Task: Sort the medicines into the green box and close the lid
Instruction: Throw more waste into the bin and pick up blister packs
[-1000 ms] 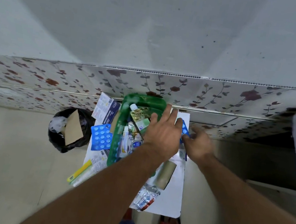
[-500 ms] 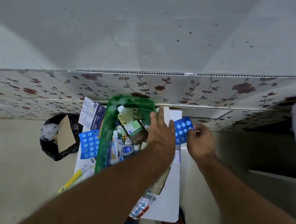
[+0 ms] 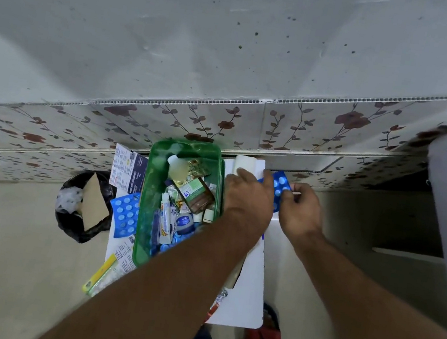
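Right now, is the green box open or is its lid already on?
Open. The green box has no lid on it: the bottle, tubes and small packs inside show plainly from above. No lid can be made out.

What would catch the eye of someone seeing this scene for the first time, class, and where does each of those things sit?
Two bare forearms reach up the middle, the left hand and right hand both gripping a blue blister pack just right of the green box. That open box stands on a small white table, crammed with a bottle, tubes and packets. A black bin bag sits on the floor to the left.
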